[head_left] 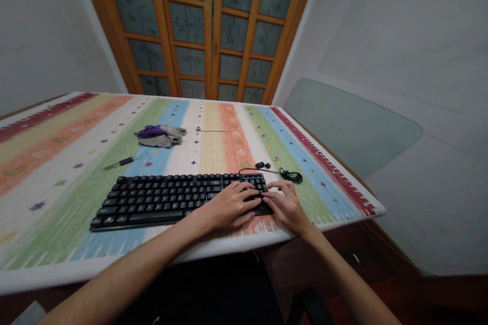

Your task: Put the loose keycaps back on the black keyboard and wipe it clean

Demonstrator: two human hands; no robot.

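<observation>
A table point(190, 157) in a pale cloth with green, blue, yellow, orange and dark red stripes fills the middle. Behind it stand wooden doors point(211, 35) with frosted panes; a rounded glass panel point(351, 117) is at the right, beyond the table's side.

A black keyboard point(163, 198) lies near the table's front edge, its number pad at the right end under both hands. The left hand point(234, 205) reaches over the pad, fingers stretched and slightly bent. The right hand point(285, 208) comes in from the other side, fingers curled, thumb and forefinger near the left fingertips. Whether either hand grasps a key cannot be told.

Beyond the keyboard sits a crumpled grey and purple rag point(168, 138). A coiled black cable point(292, 176) rests just past the right hand. A tool point(125, 161) with a black grip lies behind the keyboard's left half, a thin rod point(213, 131) farther back. Smallest are two black pieces point(260, 165) beside the cable.
</observation>
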